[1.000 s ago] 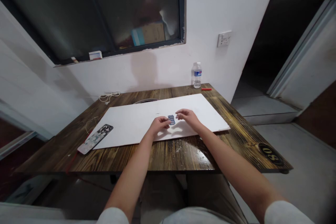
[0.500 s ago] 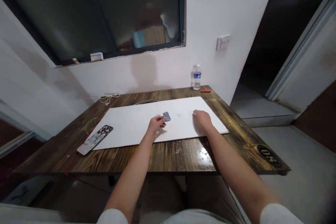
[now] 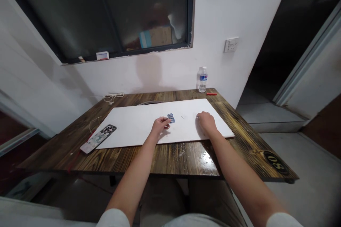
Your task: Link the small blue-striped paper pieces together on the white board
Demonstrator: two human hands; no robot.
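Note:
My left hand (image 3: 161,126) is closed in a pinch on a small flat blue piece with pale and dark bands (image 3: 171,118), held just over a white board (image 3: 135,127). A short dark line (image 3: 183,117), too thin to identify, shows on the board between my hands. Over the board's right part, my right hand (image 3: 207,123) is closed with thumb and forefinger together. Whatever may be between those fingertips is too small to make out.
The board lies on a dark wooden table (image 3: 170,159). A phone (image 3: 98,138) overlaps its left end. Along the back are a white cable (image 3: 113,96), a water bottle (image 3: 203,79) and a red pen-like stick (image 3: 211,94). A round "80" plate (image 3: 276,162) marks the right corner.
The whole view has shifted slightly, so things appear a little further right. Both hands keep nearly the same pose over the board, the left still pinching the blue piece.

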